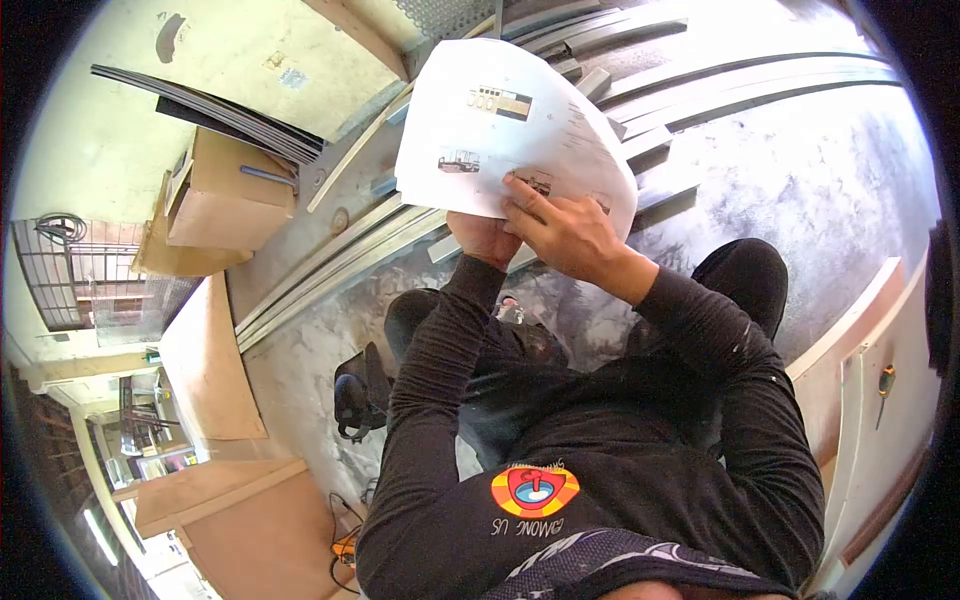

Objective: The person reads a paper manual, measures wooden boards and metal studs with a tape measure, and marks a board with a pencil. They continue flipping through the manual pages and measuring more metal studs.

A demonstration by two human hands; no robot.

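Observation:
White printed sheets of paper (470, 130) with small pictures and lines of text are raised in front of me, their right side curving. My left hand (484, 238) grips them at the lower edge, with most of its fingers hidden behind the paper. Across the front lies my right hand (572, 236), its index finger stretched out and its tip touching the page beside a small dark picture near the bottom. The other fingers of that hand are partly bent and rest by the lower edge.
Long metal bars (330, 262) lie on the floor, more behind the paper. A cardboard box (232, 190) stands at left, dark strips (215, 115) above it. A black object (360, 393) sits by my leg. At right, a screwdriver (885, 385) lies on a pale board.

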